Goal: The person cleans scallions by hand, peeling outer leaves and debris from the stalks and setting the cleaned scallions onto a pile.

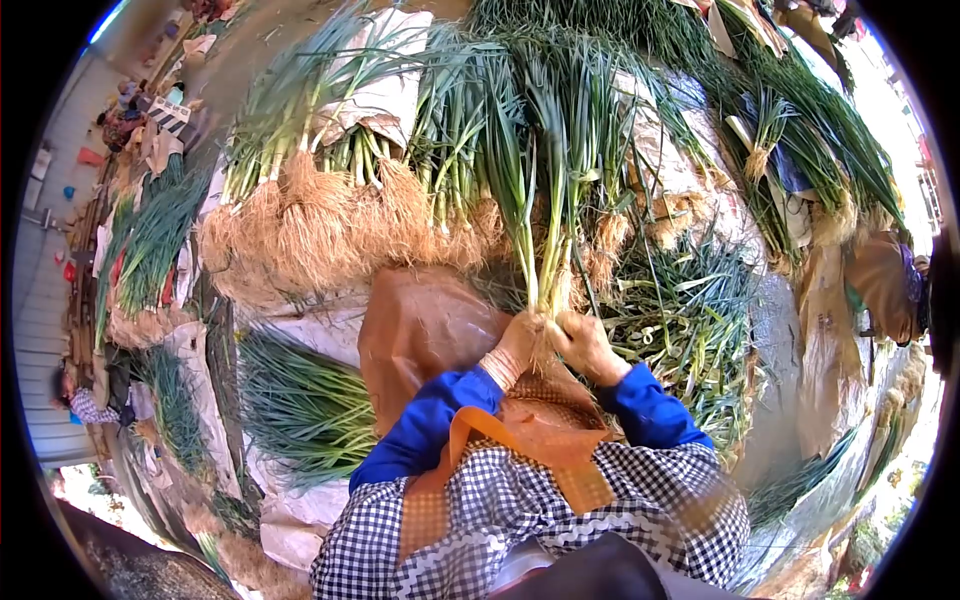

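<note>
A few leek-like stalks stand upright in front of me, white stems and hairy roots at the bottom, green leaves fanning away. My left hand is wrapped round their root end. Against the same stems, from the right, my right hand is closed with its fingers pinched. Both hands are close together above the brown apron on my lap. Behind them lies a long row of bundled stalks with tan roots.
Trimmed green leaves are heaped at my right. At my left, a bunch of green stalks lies on pale sheeting. More bundles lie at the upper right. A person is at the far right; others are at the far left.
</note>
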Tool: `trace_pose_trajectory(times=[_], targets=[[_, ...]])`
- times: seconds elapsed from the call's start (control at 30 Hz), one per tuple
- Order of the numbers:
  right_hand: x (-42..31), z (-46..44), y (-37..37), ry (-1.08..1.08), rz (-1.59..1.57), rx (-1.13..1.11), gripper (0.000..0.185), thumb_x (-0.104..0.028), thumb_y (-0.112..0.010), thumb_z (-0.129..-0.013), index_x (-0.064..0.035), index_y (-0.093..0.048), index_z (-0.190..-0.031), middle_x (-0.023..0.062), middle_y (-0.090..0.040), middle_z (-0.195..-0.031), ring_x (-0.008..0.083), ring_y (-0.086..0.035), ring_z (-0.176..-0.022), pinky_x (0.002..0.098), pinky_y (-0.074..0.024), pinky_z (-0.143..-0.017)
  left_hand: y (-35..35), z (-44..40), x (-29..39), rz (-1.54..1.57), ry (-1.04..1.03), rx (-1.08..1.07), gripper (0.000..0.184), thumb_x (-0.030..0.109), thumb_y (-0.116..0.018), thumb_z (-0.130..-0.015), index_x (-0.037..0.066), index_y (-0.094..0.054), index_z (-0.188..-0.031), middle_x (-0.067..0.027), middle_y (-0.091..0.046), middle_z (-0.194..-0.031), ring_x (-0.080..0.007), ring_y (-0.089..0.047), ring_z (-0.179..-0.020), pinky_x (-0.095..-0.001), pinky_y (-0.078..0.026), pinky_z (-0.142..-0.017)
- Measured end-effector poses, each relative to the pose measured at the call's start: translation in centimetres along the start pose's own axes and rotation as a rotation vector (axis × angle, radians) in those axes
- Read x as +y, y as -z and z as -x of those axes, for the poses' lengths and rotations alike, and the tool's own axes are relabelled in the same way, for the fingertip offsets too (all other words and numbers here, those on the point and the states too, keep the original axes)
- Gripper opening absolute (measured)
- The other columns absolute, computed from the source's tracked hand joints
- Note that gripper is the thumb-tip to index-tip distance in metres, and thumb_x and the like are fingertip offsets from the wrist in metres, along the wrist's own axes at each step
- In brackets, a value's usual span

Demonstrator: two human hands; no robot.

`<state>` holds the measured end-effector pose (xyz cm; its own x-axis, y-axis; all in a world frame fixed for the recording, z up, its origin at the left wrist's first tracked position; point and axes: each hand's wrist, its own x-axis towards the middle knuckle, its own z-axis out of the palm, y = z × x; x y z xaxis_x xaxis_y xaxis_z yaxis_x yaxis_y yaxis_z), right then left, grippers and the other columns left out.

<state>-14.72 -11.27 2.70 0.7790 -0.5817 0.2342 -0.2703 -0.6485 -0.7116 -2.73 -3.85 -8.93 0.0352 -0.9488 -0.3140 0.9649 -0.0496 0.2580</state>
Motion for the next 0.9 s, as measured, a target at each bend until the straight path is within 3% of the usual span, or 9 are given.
trace_pose_trajectory(times=[0.07,0.13,0.2,0.3,0.4,0.57,0.67,0.8,0.9], targets=[[-0.1,1.0,1.2,0.041,0.001,0.066,0.031,-0.022,-0.061,-0.083,-0.0078,-0.051,-0.056,0.0117,-0.053,-0.053,0.0257,-0.053,-0.044,0.0375,-0.0406,-0.043,-0.6,0.2,1.3,-0.048,0.167,0.162,0.018,0.009,-0.050,-0.086,0.002,-0.056,-0.102,-0.0107,-0.062,-0.092,-0.0154,-0.058,-0.060,-0.0237,-0.050,-0.052],[4.6,1.5,1.4,-0.401,0.063,0.097,0.022,-0.025,-0.062,-0.082,-0.0083,-0.062,-0.067,0.0095,-0.058,-0.057,0.0221,-0.059,-0.051,0.0345,-0.0452,-0.046,-3.8,0.1,1.1,0.015,0.085,0.307,0.015,0.012,-0.052,-0.089,0.005,-0.054,-0.101,-0.0047,-0.052,-0.064,-0.0149,-0.053,-0.054,-0.0242,-0.045,-0.044],[5.0,-0.6,3.0,-0.326,0.308,0.154,0.023,-0.028,-0.062,-0.083,-0.0052,-0.062,-0.086,0.0115,-0.064,-0.075,0.0239,-0.063,-0.067,0.0348,-0.0496,-0.058,-2.6,0.4,1.3,0.009,0.152,0.081,0.016,0.013,-0.053,-0.088,0.005,-0.054,-0.102,-0.0034,-0.054,-0.067,-0.0140,-0.053,-0.056,-0.0232,-0.045,-0.047],[2.4,-4.4,2.4,-0.249,0.101,0.167,0.049,-0.038,-0.066,-0.077,-0.0036,-0.053,-0.110,0.0145,-0.062,-0.102,0.0293,-0.061,-0.091,0.0364,-0.0482,-0.078,-3.9,0.3,0.6,-0.212,0.002,0.248,0.025,0.012,-0.056,-0.087,0.005,-0.051,-0.111,-0.0008,-0.058,-0.088,-0.0123,-0.058,-0.074,-0.0208,-0.048,-0.063],[3.1,-6.9,0.0,-0.276,0.233,-0.082,0.051,-0.041,-0.067,-0.076,-0.0067,-0.054,-0.111,0.0155,-0.062,-0.097,0.0295,-0.062,-0.083,0.0383,-0.0506,-0.064,-6.0,0.6,0.8,-0.211,-0.079,0.238,0.029,0.009,-0.054,-0.087,0.005,-0.050,-0.115,-0.0007,-0.058,-0.088,-0.0113,-0.058,-0.075,-0.0211,-0.048,-0.062],[6.3,-6.2,-5.7,-0.040,0.280,0.104,0.021,-0.029,-0.060,-0.081,-0.0122,-0.057,-0.092,0.0137,-0.060,-0.070,0.0300,-0.063,-0.067,0.0398,-0.0488,-0.057,-2.2,-0.1,0.6,-0.163,-0.151,0.267,0.031,0.019,-0.055,-0.089,0.010,-0.050,-0.118,-0.0009,-0.052,-0.077,-0.0126,-0.049,-0.065,-0.0271,-0.043,-0.055],[3.7,-5.4,-4.3,0.085,0.090,0.027,0.014,-0.018,-0.060,-0.081,-0.0113,-0.055,-0.092,0.0109,-0.062,-0.074,0.0320,-0.062,-0.069,0.0374,-0.0495,-0.059,-3.9,0.0,1.1,0.193,-0.094,0.243,0.035,0.024,-0.059,-0.087,0.008,-0.051,-0.117,-0.0064,-0.059,-0.098,-0.0183,-0.056,-0.088,-0.0290,-0.048,-0.073],[-3.0,-2.6,3.2,-0.006,-0.402,-0.773,0.023,-0.024,-0.055,-0.087,-0.0052,-0.055,-0.100,0.0130,-0.063,-0.084,0.0238,-0.061,-0.080,0.0362,-0.0480,-0.070,-6.6,1.6,3.0,0.020,0.096,0.344,0.043,0.025,-0.030,-0.094,0.000,-0.041,-0.127,-0.0123,-0.044,-0.131,-0.0263,-0.043,-0.118,-0.0353,-0.033,-0.102],[0.4,-1.3,5.0,-0.082,-0.140,-1.429,0.045,-0.038,-0.054,-0.086,-0.0040,-0.054,-0.115,0.0150,-0.063,-0.100,0.0241,-0.059,-0.089,0.0370,-0.0436,-0.088,-1.5,-1.5,2.0,0.405,0.073,0.132,0.039,0.022,-0.035,-0.095,0.001,-0.041,-0.127,-0.0142,-0.050,-0.123,-0.0210,-0.050,-0.109,-0.0314,-0.039,-0.093]])
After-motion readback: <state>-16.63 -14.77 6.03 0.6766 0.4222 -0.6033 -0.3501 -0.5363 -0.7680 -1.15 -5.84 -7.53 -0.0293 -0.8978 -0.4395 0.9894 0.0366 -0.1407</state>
